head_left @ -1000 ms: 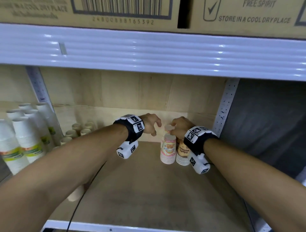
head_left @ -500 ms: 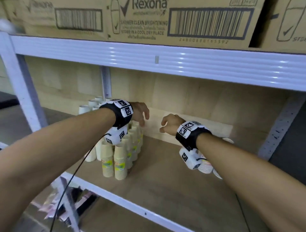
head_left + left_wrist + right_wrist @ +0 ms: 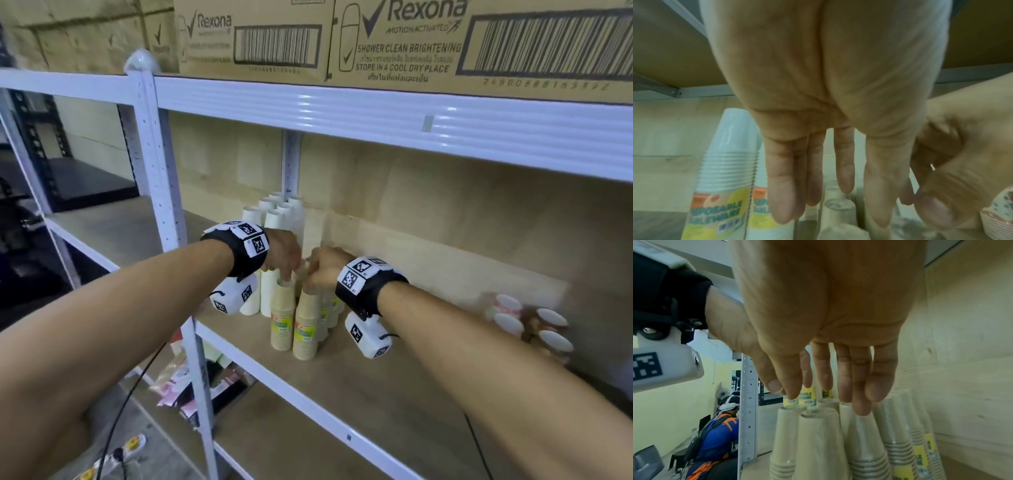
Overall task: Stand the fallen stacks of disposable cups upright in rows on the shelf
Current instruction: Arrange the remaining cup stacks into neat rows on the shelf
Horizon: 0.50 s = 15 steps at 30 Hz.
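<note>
Kraft cup stacks (image 3: 305, 322), upright in rows at the shelf (image 3: 394, 387) board's 9 o'clock end, are being steadied at their tops by left hand (image 3: 282, 253) and right hand (image 3: 325, 267), fingers extended, nothing gripped, apparently for alignment; patterned stacks (image 3: 527, 323) are being left at 3 o'clock

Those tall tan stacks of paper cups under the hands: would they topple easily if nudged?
Probably yes. Each tan cup stack is tall and narrow, so a sideways nudge near the top, where the right hand and left hand hover, could tip it. They look light, being thin paper. Standing packed against neighbouring stacks likely steadies them somewhat.
</note>
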Each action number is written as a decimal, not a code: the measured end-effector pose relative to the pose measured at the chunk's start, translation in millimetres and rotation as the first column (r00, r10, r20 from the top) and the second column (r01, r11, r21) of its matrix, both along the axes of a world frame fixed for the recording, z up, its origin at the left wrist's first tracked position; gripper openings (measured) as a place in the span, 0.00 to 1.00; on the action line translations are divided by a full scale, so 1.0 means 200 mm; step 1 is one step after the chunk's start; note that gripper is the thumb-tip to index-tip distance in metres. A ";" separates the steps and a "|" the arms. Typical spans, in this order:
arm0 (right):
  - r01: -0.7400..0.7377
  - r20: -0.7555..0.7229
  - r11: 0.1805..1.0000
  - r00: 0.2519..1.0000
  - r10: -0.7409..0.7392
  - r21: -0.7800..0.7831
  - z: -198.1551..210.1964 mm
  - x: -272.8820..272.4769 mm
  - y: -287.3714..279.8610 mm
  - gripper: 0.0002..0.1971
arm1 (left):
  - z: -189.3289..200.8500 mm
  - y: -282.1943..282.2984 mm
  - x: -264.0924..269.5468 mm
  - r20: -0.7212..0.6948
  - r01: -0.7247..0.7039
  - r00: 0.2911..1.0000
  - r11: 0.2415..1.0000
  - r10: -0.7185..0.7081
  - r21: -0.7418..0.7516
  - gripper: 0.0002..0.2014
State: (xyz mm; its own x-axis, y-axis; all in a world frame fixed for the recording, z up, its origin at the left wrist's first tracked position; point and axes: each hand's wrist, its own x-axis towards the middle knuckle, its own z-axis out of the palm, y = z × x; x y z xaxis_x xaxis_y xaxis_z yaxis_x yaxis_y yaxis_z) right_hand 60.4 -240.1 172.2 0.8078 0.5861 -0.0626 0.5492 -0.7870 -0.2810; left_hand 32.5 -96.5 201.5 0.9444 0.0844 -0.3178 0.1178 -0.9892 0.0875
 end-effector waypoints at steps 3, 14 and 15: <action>0.019 0.009 1.000 1.000 -0.019 0.003 -0.03 -0.01 0.04 0.19 | -0.03 0.01 -0.02 -0.006 -0.019 1.000 0.999 0.019 -0.045 0.23; -0.051 -0.078 0.998 0.996 0.049 -0.024 -0.09 0.00 0.05 0.19 | -0.14 -0.02 -0.02 0.012 0.009 1.000 0.999 -0.008 -0.049 0.23; -0.055 -0.074 0.998 0.996 0.054 -0.019 -0.10 0.00 0.05 0.17 | -0.14 -0.02 -0.01 0.013 0.007 1.000 0.998 -0.007 -0.059 0.22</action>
